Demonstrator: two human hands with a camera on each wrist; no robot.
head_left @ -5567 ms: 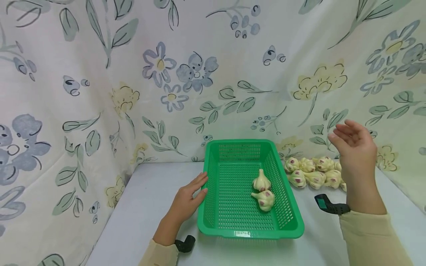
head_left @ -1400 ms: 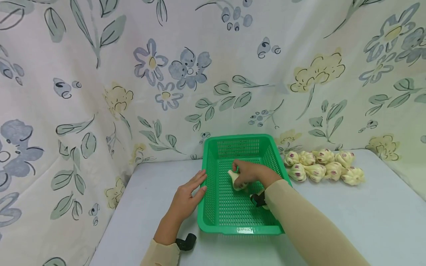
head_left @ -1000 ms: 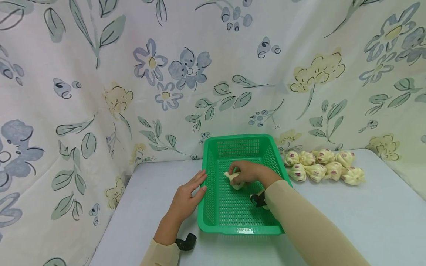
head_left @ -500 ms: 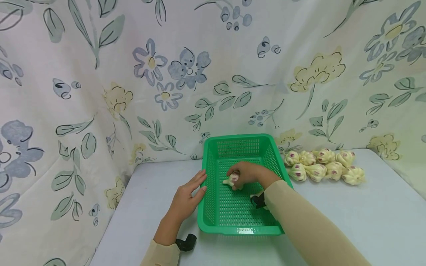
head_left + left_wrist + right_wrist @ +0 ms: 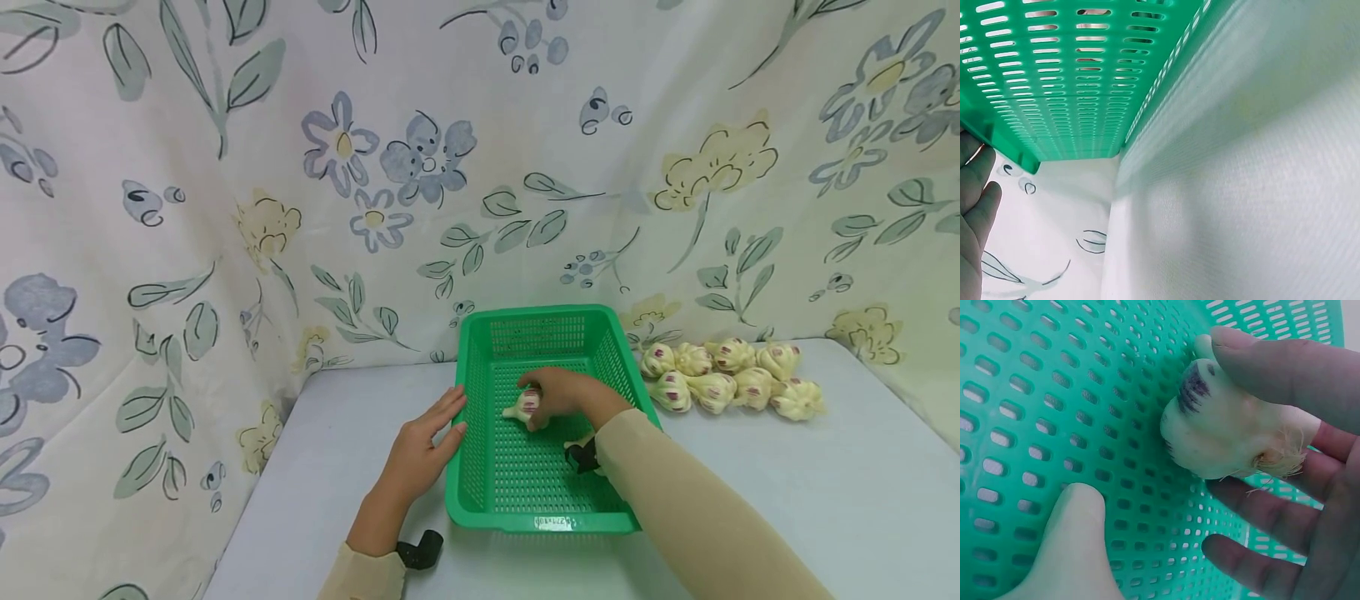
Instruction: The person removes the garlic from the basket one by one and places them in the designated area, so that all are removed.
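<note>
My left hand (image 5: 420, 450) rests straight-fingered against the left rim of a green plastic basket (image 5: 472, 517). Inside the basket, my right hand (image 5: 558, 393) holds a garlic bulb (image 5: 528, 404) near the basket floor, its neck pointing left. The right wrist view shows the thumb over this garlic bulb (image 5: 1210, 425), with curled fingers behind and below its roots. Another garlic's pale neck (image 5: 1075, 537) rises at that view's lower left. In the head view, the right wrist and its black camera mostly cover the garlic beneath them.
Several garlic bulbs (image 5: 712, 390) sit in two rows on the white table (image 5: 750, 467), right of the basket. A floral curtain (image 5: 375, 275) hangs behind and along the left side.
The right hand, earlier raised near the garlic rows, has come into the basket. Over the last second the garlic in it has turned, its neck swinging down to the left. The left hand stays put.
</note>
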